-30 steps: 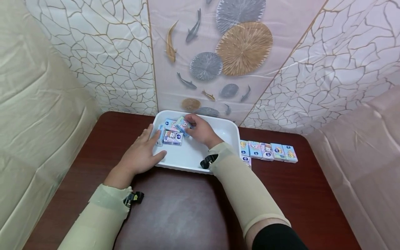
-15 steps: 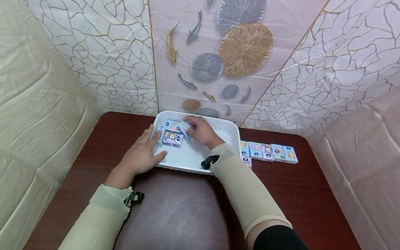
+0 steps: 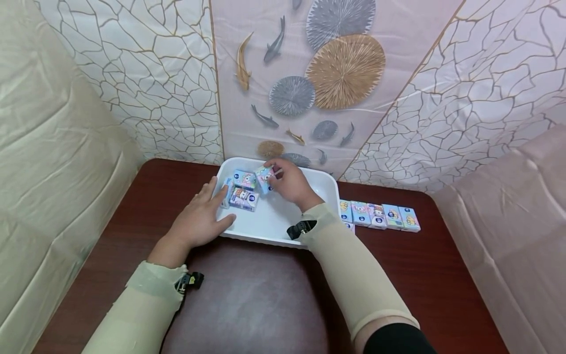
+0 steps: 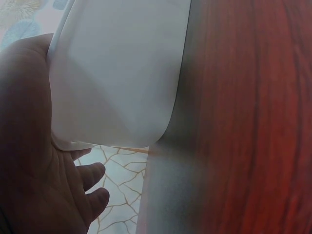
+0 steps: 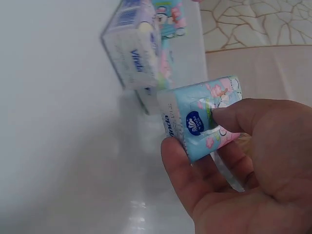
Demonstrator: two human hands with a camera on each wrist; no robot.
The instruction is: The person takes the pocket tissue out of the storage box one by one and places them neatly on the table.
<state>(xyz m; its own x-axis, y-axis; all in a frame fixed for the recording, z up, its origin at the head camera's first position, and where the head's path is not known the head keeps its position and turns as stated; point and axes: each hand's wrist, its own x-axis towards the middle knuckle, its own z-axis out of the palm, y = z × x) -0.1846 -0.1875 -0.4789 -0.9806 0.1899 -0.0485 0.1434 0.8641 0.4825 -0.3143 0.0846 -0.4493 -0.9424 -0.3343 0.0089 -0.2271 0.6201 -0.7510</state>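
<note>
In the right wrist view, a small blue-and-pink tissue pack (image 5: 200, 119) marked "Vinda" is pinched between the thumb and fingers of my right hand (image 5: 258, 151). The head view has this hand (image 3: 291, 183) over the back of a white plastic tray (image 3: 274, 223). Left of the held pack, a purple tissue pack (image 3: 244, 198) and a blue one (image 3: 244, 179) lie inside the tray. Another light-blue pack (image 3: 226, 192) is there, partly hidden by fingers. My left hand (image 3: 199, 216) rests with straight fingers on the tray's left rim, beside that pack.
On the dark red wooden table (image 3: 442, 280), a row of several tissue packs (image 3: 377, 215) runs right of the tray. Part of one more pack (image 3: 349, 226) shows by the tray's edge. A patterned cloth (image 3: 292, 73) hangs behind, with quilted padding (image 3: 517, 206) on the right.
My right hand has drawn its tissue pack slightly right, away from the others, and turned it more upright. The purple pack has shifted and tilted a little. My left hand has stayed put.
</note>
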